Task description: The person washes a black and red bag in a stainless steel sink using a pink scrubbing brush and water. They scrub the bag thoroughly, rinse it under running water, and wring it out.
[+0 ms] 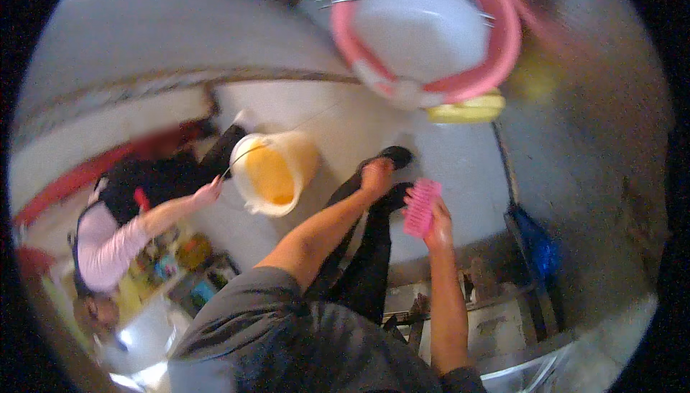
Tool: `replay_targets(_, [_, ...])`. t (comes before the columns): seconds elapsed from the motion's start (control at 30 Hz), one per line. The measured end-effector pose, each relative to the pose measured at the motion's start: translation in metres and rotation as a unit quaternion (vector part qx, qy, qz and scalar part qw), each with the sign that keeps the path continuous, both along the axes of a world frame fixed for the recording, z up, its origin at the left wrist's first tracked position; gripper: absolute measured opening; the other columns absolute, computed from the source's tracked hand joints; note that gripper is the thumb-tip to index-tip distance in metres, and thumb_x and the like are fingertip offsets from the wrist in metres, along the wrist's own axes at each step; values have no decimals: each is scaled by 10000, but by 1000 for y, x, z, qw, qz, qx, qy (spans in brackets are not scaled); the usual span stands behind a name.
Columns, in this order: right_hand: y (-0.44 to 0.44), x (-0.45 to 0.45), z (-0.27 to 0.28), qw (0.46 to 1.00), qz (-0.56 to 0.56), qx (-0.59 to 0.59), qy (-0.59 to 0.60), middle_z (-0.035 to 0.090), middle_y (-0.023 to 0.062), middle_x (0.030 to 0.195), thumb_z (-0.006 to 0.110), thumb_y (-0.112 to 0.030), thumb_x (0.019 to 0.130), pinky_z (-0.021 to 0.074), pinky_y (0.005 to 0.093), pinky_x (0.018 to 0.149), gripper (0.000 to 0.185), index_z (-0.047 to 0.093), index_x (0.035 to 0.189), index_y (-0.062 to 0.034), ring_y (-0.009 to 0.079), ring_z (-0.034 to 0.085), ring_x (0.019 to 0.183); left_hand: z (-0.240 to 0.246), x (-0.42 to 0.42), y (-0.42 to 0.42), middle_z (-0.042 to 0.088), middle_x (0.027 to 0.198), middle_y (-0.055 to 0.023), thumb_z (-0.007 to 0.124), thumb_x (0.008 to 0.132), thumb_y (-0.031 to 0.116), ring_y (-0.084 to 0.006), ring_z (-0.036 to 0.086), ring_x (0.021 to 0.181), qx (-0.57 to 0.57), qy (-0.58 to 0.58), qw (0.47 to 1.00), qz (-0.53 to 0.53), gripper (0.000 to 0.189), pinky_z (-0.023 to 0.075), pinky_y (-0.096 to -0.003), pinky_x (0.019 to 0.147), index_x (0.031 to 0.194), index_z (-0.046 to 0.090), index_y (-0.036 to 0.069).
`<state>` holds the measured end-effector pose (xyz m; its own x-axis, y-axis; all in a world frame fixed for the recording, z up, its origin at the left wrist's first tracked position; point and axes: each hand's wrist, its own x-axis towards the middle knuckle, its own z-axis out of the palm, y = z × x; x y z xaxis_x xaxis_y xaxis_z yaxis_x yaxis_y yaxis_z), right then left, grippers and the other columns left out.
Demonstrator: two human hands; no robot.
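Note:
My right hand (439,220) is closed around a pink plastic scrub brush (421,208), whose bristle side faces left. My left hand (377,176) hangs in front of my legs, above my dark shoes; its fingers are too blurred to show whether it is open or holds anything. To its left, a white bucket (307,158) with an orange-yellow inside is tilted, and a co-worker's hand (207,193) is at its wire handle.
A pink tub (506,31) with a white basin (420,29) inside stands ahead, a yellow object (469,110) beside it. The co-worker in a pink top (97,236) is at left. A blue object (542,247) lies at right, near a long pole (504,161).

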<state>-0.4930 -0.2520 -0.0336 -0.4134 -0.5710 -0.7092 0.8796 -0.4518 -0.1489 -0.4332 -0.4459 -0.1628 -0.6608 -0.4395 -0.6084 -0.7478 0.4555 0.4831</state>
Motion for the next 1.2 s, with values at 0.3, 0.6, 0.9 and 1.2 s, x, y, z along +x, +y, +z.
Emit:
replay_targets(0.3, [-60, -90, -172, 976, -207, -37, 60, 563, 100, 1253, 604, -347, 920, 491, 477, 900, 555, 421, 1393, -121, 288, 564, 1115, -8, -214, -44, 468, 1372, -201, 512, 956, 238, -359, 386, 1313, 89, 133, 939, -305, 516, 265, -455, 1133, 1415, 384, 40])
replay_targets(0.6, [-97, -119, -178, 967, -243, -32, 65, 535, 30, 1278, 615, -389, 908, 505, 453, 864, 597, 387, 1408, -155, 232, 548, 1108, -1, -253, -92, 476, 1376, -112, 517, 957, 188, -252, 425, 1279, 343, 80, 903, -245, 462, 339, -379, 1079, 1389, 415, 61])
replay_targets(0.9, [-140, -122, -165, 902, -410, -121, 53, 540, -47, 1300, 614, -389, 905, 492, 423, 898, 507, 463, 1356, -212, 163, 482, 1199, -37, -237, -73, 483, 1373, -65, 522, 957, 152, -197, 442, 1241, 389, 95, 895, -199, 413, 380, -338, 1033, 1357, 458, 72])
replay_targets(1.2, [-155, -116, -168, 868, -461, -185, 17, 478, -64, 1375, 706, -335, 852, 363, 469, 1063, 564, 472, 1358, -252, 194, 424, 1278, -35, -234, -71, 526, 1326, -56, 542, 949, 127, -196, 474, 1210, 358, 103, 906, -200, 366, 398, -338, 1024, 1308, 502, 66])
